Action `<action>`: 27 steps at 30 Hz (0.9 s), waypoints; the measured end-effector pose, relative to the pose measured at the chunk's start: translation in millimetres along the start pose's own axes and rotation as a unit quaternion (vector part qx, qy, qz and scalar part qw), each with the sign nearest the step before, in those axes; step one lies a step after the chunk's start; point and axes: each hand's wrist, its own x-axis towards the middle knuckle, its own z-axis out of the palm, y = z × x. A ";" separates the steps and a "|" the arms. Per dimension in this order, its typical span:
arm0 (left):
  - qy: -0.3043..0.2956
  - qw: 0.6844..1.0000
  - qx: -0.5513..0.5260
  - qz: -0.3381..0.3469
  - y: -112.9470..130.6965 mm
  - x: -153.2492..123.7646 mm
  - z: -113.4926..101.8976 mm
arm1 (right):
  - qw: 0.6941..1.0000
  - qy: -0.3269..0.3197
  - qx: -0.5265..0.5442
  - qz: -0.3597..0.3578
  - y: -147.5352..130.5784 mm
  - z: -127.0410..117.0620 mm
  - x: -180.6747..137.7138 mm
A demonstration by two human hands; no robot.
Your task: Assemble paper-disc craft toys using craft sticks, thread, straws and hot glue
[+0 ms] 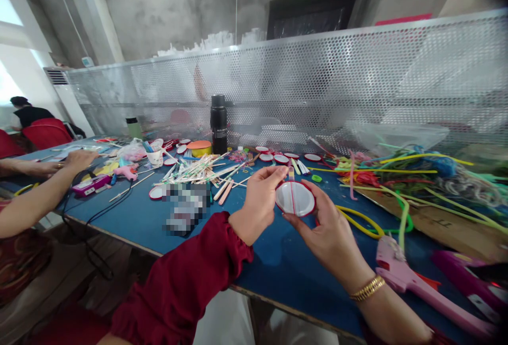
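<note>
A round white lid (304,198) with a red rim is held up over the table, its pale face toward me. A thin red strand (293,197) runs down across the middle of that face. My right hand (327,218) grips the lid from the right, fingers above and thumb below. At its upper left edge, my left hand (260,197) is closed in a pinch; what lies between the fingertips is hidden. Behind them, several similar red-rimmed lids (281,159) lie on the blue table (273,265).
A pink glue gun (400,271) lies at right beside a purple device (468,281). Yellow tubing (363,218) and tangled coloured strands (428,170) spread behind it. Wooden sticks (226,191) and a black bottle (218,125) stand beyond. A co-worker's hand (81,160) is at left.
</note>
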 end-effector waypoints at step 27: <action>0.004 1.000 -0.009 -0.001 0.1 -1.9 2.1 | 1.000 0.022 0.003 0.002 -3.3 -0.6 0.0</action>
